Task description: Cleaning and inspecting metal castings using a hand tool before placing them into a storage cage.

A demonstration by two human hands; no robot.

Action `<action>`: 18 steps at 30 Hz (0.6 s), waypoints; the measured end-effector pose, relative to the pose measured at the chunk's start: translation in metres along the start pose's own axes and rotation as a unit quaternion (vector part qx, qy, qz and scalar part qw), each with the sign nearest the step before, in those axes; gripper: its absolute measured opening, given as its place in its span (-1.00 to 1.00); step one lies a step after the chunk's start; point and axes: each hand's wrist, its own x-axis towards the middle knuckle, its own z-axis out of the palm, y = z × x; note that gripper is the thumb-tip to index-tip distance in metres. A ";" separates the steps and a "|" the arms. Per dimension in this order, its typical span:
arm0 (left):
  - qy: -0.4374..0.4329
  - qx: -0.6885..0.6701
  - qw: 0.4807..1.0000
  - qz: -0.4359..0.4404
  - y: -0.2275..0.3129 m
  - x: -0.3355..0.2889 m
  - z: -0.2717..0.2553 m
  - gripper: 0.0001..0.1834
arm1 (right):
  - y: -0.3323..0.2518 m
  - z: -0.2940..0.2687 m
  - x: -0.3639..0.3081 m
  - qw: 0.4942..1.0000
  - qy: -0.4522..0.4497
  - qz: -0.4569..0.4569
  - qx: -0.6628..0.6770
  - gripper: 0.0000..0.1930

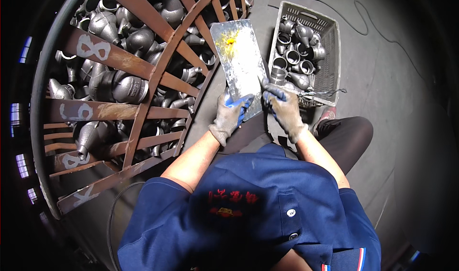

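Observation:
My left hand (pixel 230 114), in a grey glove with blue patches, is closed on the near left edge of a flat rectangular metal plate (pixel 245 72). Bright glare covers much of the plate, and a yellow smear (pixel 230 42) marks its far end. At the plate's right edge is my right hand (pixel 283 106), gloved the same way, its fingers curled together. A thin dark tip shows by those fingers, but what they hold is too small to make out.
On the left stands a rusty slatted metal cage (pixel 160 75) full of grey metal castings (pixel 129 87). A grey plastic crate (pixel 331 56) ahead to the right holds several castings (pixel 292 56). Twisted wire (pixel 325 92) crosses its near edge. A dark cable (pixel 382 39) runs over the floor.

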 end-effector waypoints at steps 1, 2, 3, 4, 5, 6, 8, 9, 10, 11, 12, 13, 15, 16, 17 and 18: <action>0.014 -0.044 0.999 0.002 -0.005 0.001 0.001 -0.77 | 0.006 0.002 -0.005 0.999 -0.015 -0.034 0.038 -0.77; 0.002 -0.037 0.999 0.030 -0.007 0.004 -0.001 -0.76 | 0.006 0.003 -0.014 0.996 -0.046 -0.017 -0.074 -0.75; 0.001 -0.038 0.999 0.031 -0.007 0.008 -0.003 -0.76 | 0.013 0.004 -0.012 0.995 -0.060 -0.007 -0.074 -0.74; -0.009 -0.021 0.999 0.033 -0.008 0.010 -0.003 -0.74 | 0.010 0.003 -0.010 0.997 -0.032 -0.041 -0.053 -0.74; -0.019 -0.004 0.999 0.033 -0.001 0.007 0.000 -0.73 | 0.005 0.002 -0.004 0.997 -0.002 -0.075 -0.032 -0.75; -0.005 0.045 0.999 -0.005 0.008 0.001 0.004 -0.74 | 0.005 -0.004 0.007 0.996 0.019 0.049 0.071 -0.74; 0.025 -0.005 1.000 0.008 0.000 0.001 0.005 -0.76 | -0.003 -0.008 0.006 0.999 -0.013 0.026 -0.037 -0.74; 0.054 -0.055 0.997 0.019 -0.003 0.002 0.005 -0.79 | 0.001 -0.002 -0.005 0.999 -0.029 0.002 0.022 -0.75; -0.014 -0.068 0.997 0.013 0.000 0.003 -0.004 -0.77 | 0.005 0.001 -0.017 0.998 -0.057 0.016 -0.027 -0.76; -0.013 -0.069 0.997 0.013 -0.001 0.006 -0.006 -0.77 | 0.008 0.003 -0.023 0.993 -0.068 0.093 -0.024 -0.77; -0.018 -0.046 0.999 0.014 -0.003 0.010 -0.008 -0.75 | 0.007 0.001 -0.022 0.997 -0.052 0.035 -0.055 -0.77; -0.026 -0.023 0.999 0.013 -0.001 0.011 -0.008 -0.73 | 0.006 0.000 -0.020 0.996 -0.033 -0.021 -0.084 -0.78; -0.017 -0.029 0.999 0.002 0.002 0.004 -0.002 -0.70 | 0.010 -0.005 -0.004 0.999 0.003 0.002 -0.045 -0.77; 0.001 -0.046 0.999 0.016 -0.002 0.002 0.000 -0.70 | 0.008 -0.005 -0.005 0.999 0.004 0.035 0.010 -0.77; 0.019 -0.062 0.997 0.029 -0.005 0.003 0.000 -0.70 | 0.007 -0.003 -0.008 0.996 0.006 0.068 0.065 -0.76; -0.020 -0.036 0.999 0.024 -0.013 0.010 -0.011 -0.67 | 0.005 -0.001 -0.015 1.000 -0.023 -0.014 -0.014 -0.77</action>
